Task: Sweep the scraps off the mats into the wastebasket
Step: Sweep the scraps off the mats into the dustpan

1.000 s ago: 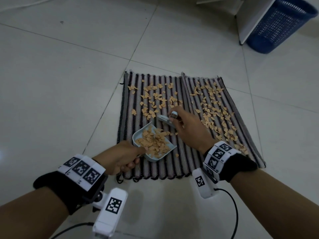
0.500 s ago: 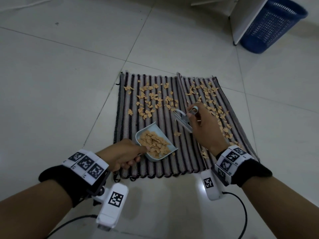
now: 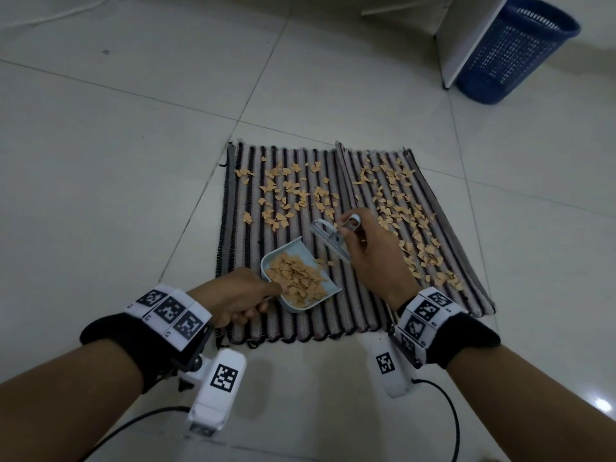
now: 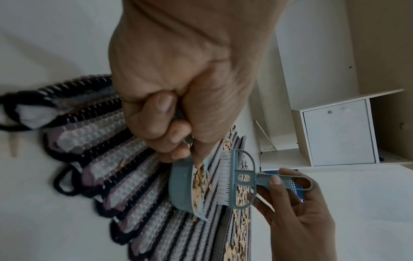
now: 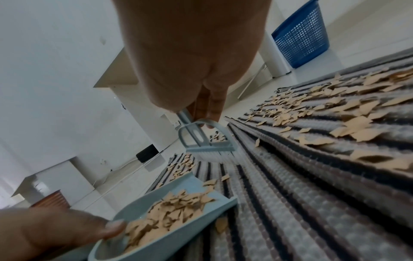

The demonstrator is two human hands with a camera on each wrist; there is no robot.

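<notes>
1. The left hand (image 3: 233, 295) clenches the handle of a small pale-blue plastic dustpan (image 3: 297, 278), heaped with tan paper scraps (image 3: 405, 211), on the near part of the left of two striped woven mats (image 3: 366, 315).
2. The right hand (image 3: 373, 251) pinches a small blue-grey plastic hand brush (image 3: 328, 236) just beyond the pan.
3. Risk: the full pan could spill if tilted, and the ribbed weave may trap scraps.
4. The blue mesh plastic wastebasket (image 3: 513, 51) stands well away on the pale tiled floor (image 3: 116, 161), beside white furniture (image 3: 466, 38).

White floor tiles (image 3: 133, 161), white cabinet (image 4: 337, 132)
</notes>
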